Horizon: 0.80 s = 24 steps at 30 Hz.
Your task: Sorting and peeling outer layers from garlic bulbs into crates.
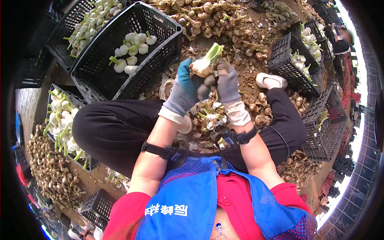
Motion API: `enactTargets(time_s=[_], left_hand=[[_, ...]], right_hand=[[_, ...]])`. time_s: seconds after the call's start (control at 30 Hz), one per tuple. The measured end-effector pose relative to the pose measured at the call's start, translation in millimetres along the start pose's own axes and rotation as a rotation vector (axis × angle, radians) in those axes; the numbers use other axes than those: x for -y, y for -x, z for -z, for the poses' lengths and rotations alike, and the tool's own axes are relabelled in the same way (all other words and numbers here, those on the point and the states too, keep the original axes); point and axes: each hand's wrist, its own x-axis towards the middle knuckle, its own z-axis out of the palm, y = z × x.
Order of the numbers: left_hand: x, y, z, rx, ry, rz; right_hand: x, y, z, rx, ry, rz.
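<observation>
A garlic bulb [202, 68] with a short cut green stem is held up in front of me, its skin pale with brownish patches. My left hand [185, 86], in a grey and teal work glove, grips the bulb from the left with its fingers curled underneath. From the right, my right hand [229, 83] in a grey glove closes at the bulb's side by the stem base; its fingertips are partly hidden. Beneath both hands, loose garlic peel [211, 116] lies between my legs.
A large black crate [132, 86] with several white bulbs stands at front left, and another crate of garlic [68, 120] sits by my left knee. Unpeeled garlic [212, 18] is heaped ahead. More black crates [280, 60] stand at right, near my outstretched foot [272, 81].
</observation>
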Motion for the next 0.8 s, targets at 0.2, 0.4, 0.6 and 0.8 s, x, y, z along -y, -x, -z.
enactTargets(time_s=[0.2, 0.4, 0.6, 0.8], left_hand=[[9.2, -2.8, 4.8, -0.248, -0.882, -0.542], [11.7, -6.6, -12.3, -0.180, -0.278, -0.353], [17.5, -12.0, 9.1, -0.235, -0.352, -0.511], [22.0, -9.8, 4.4, -0.283, -0.412, -0.565]], right_hand=[[8.5, 7.4, -0.3, -0.191, 0.407, 0.321], [-1.9, 1.4, 12.1, -0.165, 0.371, 0.147], [22.1, 16.0, 0.9, -0.157, 0.726, 0.496], [20.8, 22.2, -2.8, -0.298, 0.815, 0.627]])
